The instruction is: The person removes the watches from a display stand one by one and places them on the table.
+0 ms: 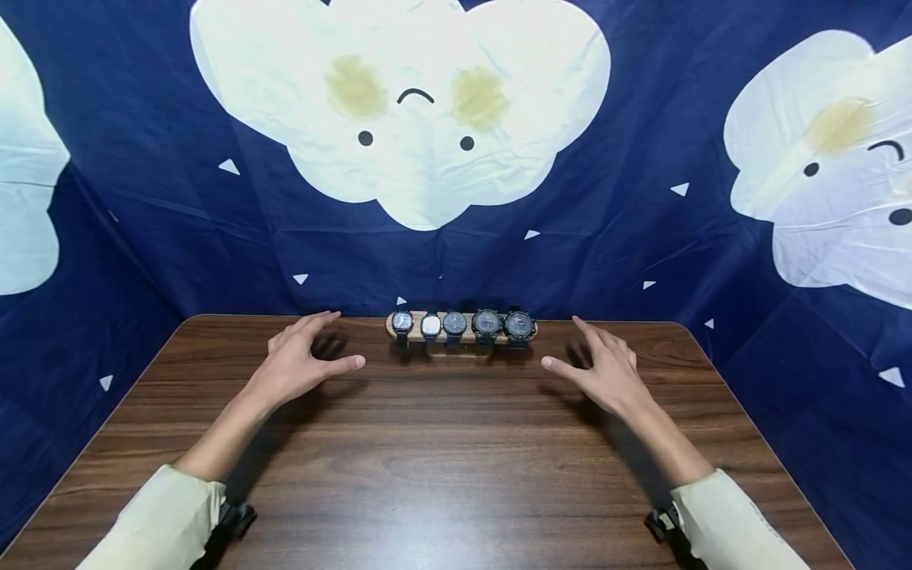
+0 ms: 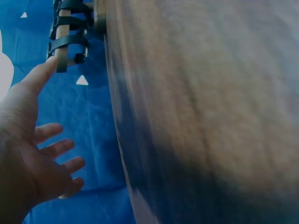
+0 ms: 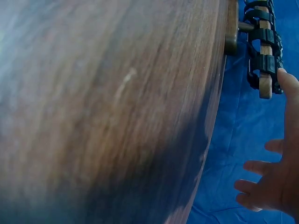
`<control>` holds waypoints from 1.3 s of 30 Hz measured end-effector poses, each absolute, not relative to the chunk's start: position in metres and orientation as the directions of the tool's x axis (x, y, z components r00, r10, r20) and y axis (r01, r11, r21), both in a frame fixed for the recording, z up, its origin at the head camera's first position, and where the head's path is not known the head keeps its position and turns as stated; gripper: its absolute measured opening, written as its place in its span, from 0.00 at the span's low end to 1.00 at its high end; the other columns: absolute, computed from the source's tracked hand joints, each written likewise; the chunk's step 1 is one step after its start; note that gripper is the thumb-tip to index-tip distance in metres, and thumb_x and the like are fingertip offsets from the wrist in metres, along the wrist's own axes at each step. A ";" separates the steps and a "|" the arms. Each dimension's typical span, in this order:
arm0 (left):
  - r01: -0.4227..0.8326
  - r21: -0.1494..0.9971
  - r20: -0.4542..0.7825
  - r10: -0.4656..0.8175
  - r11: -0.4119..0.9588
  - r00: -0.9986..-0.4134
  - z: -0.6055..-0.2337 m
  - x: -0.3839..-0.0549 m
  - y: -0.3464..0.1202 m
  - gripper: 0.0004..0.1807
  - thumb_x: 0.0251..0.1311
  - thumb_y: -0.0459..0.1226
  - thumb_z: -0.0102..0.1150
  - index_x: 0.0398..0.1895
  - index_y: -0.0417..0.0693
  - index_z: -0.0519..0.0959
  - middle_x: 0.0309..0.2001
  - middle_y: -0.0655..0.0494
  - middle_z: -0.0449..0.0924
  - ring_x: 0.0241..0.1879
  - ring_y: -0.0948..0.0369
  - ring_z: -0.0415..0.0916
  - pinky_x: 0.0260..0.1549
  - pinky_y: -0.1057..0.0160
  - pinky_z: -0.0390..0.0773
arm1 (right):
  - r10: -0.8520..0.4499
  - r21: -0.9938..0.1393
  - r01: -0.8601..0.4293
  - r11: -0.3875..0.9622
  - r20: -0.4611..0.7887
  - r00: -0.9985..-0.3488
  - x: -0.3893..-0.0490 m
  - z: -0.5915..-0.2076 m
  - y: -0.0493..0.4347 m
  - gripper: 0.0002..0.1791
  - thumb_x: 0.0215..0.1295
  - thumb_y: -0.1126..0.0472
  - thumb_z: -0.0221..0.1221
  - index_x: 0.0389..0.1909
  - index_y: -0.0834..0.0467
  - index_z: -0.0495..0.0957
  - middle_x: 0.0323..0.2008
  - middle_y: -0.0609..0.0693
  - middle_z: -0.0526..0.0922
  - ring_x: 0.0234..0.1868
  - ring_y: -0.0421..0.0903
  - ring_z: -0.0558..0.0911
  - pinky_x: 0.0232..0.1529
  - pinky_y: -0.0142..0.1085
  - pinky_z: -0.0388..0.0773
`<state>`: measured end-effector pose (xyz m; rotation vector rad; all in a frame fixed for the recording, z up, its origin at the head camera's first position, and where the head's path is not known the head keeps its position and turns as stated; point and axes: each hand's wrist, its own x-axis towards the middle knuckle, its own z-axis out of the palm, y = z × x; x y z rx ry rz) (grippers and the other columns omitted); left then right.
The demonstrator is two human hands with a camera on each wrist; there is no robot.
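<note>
Several dark wristwatches (image 1: pixel 454 323) are strapped side by side along a wooden watch stand (image 1: pixel 461 336) at the far edge of the table. To its left, apart from it, my left hand (image 1: pixel 299 360) hovers with fingers spread and thumb pointing toward the stand. On the opposite side my right hand (image 1: pixel 602 364) mirrors it, thumb and fingers apart, holding nothing. The left wrist view shows the watch straps (image 2: pixel 70 42) looped round the bar beyond the thumb. In the right wrist view the bar's end (image 3: pixel 265 86) shows near the right thumb.
A brown wood-grain table (image 1: pixel 442 459) spreads in front of the stand. Behind and beside it hangs a dark blue cloth (image 1: pixel 235 237) printed with white clouds and small triangles. Black straps (image 1: pixel 237 518) show beside the cuffs of the pale sleeves (image 1: pixel 160 514).
</note>
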<state>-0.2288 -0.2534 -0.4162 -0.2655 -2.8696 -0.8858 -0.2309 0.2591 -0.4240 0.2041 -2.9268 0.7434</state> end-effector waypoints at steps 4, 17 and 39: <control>0.206 0.561 0.170 0.132 0.802 -0.977 -0.413 -0.230 -0.250 0.57 0.61 0.65 0.80 0.85 0.43 0.70 0.84 0.35 0.69 0.84 0.32 0.63 0.76 0.25 0.55 | -0.104 -0.470 -0.160 0.868 0.143 -0.984 -0.232 -0.424 0.257 0.61 0.70 0.22 0.66 0.92 0.51 0.57 0.86 0.70 0.65 0.84 0.78 0.62 0.79 0.74 0.56; 0.213 0.599 0.150 0.152 0.772 -0.977 -0.407 -0.234 -0.234 0.54 0.64 0.61 0.80 0.85 0.44 0.70 0.84 0.35 0.70 0.84 0.31 0.61 0.80 0.25 0.52 | -0.112 -0.481 -0.173 0.859 0.153 -0.982 -0.236 -0.424 0.251 0.60 0.69 0.22 0.66 0.91 0.51 0.59 0.85 0.69 0.66 0.84 0.76 0.64 0.78 0.71 0.57; 0.198 0.666 0.129 0.150 0.719 -0.980 -0.411 -0.244 -0.218 0.52 0.63 0.58 0.82 0.85 0.47 0.72 0.85 0.39 0.70 0.86 0.38 0.64 0.81 0.30 0.67 | -0.167 -0.519 -0.231 0.823 0.168 -0.972 -0.243 -0.422 0.244 0.60 0.67 0.27 0.72 0.90 0.51 0.61 0.86 0.67 0.67 0.85 0.75 0.64 0.82 0.78 0.57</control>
